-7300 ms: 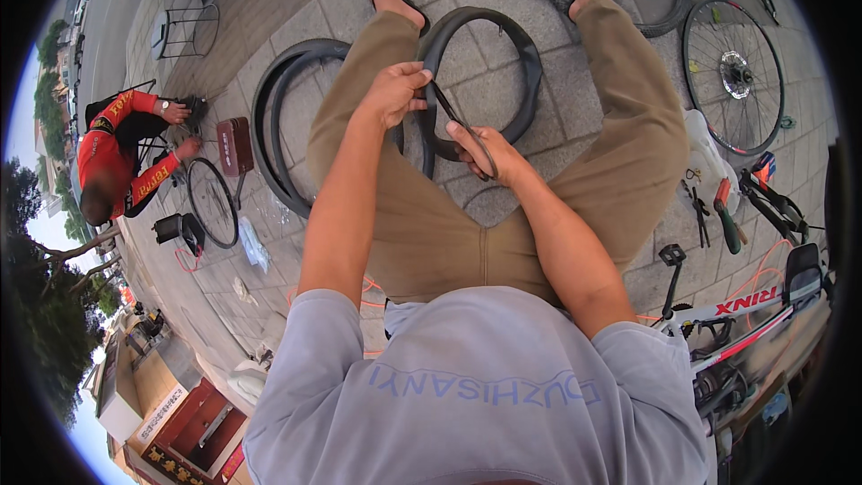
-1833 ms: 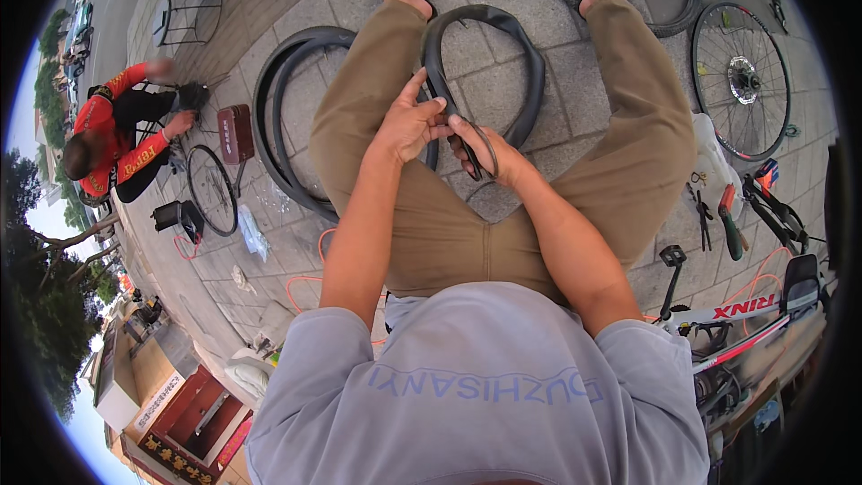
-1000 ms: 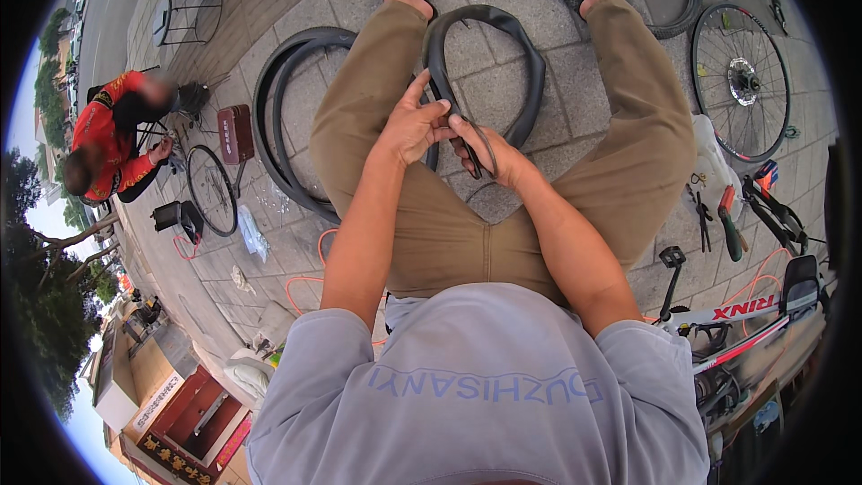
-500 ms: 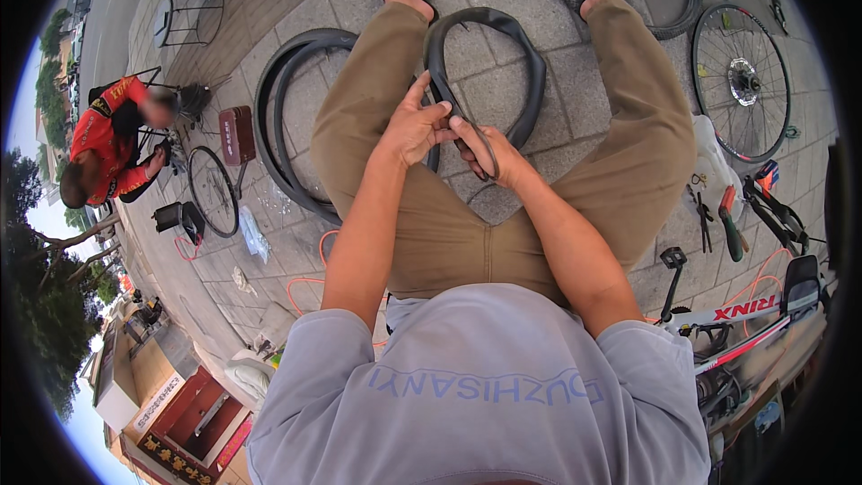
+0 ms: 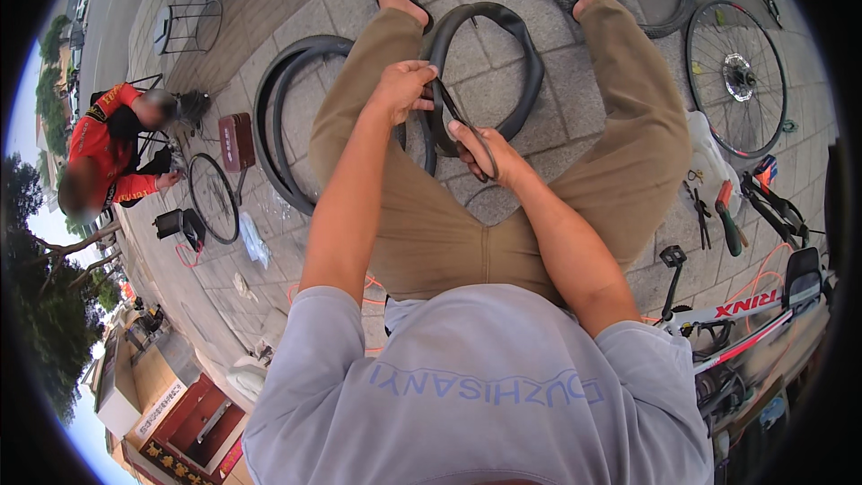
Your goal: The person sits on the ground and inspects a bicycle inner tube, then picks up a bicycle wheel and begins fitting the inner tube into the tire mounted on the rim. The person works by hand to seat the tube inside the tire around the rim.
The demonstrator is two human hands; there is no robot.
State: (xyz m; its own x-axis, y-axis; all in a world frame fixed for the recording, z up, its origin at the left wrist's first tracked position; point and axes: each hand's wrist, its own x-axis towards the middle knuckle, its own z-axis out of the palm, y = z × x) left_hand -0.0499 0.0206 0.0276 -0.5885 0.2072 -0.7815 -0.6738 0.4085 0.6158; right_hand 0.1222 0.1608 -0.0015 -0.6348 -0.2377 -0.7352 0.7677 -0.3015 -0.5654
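A black inner tube [image 5: 532, 94] lies in a loop between my legs, with a small valve stem on the inner side of its far curve. A thin dark rubber strip [image 5: 452, 105] runs slantwise between my hands, over the near left part of the tube. My left hand [image 5: 400, 92] pinches the strip's far end beside the tube. Nearer to me, my right hand [image 5: 493, 156] is closed around the strip, and a curled part bends over its fingers. Whether the strip joins the tube is hidden by my fingers.
Black tires [image 5: 285, 81] lie at my left, another tire [image 5: 687, 9] far right. At the right are a spoked wheel [image 5: 738, 81], pliers [image 5: 701, 218], a red-and-green-handled tool [image 5: 725, 207] and a bicycle frame [image 5: 745, 310]. A person in red [image 5: 94, 144] sits at left near a small wheel [image 5: 214, 198].
My left hand has moved away from me and from the right hand, drawing the strip out straighter between them. The right hand stays nearly in place. The person in red has shifted a hand.
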